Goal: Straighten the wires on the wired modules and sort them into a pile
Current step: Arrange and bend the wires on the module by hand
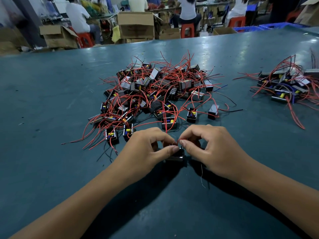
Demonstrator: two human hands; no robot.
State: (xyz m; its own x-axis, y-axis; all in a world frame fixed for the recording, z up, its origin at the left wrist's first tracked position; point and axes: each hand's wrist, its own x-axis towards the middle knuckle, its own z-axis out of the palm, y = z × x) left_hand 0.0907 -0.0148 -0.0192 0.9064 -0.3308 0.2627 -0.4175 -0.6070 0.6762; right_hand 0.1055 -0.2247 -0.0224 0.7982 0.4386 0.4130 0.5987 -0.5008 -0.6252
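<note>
Wide green tabletop (51,104) under everything here, and dead centre on it sits the big tangled heap (155,90) of black modules with red wires going every direction. Too knotted to count honestly: dozens of modules, I'd judge, with a few strays at its near edge. Off to the right, a smaller pile (283,85), maybe ten or so modules, and that looks like the sorted one, though its wires are hardly neat from here.

Now the action, close in. Left hand (146,149) and right hand (212,150) are together, thumbs and forefingers nearly touching, both pinching at the wire ends above one black module (175,156) that sits on the tabletop just under the fingers. One module in work, two hands on it. A thin loose wire (202,176) trails toward the person beneath the right wrist.

How to do this well, as I read it: let one hand pin the wire near the module body while the other draws along the wire to its tip, so the pull never loads the solder joint. Smooth strokes, not jerks. Then it goes right, laid the same way as its neighbours, well clear of the heap's stray loops.
</note>
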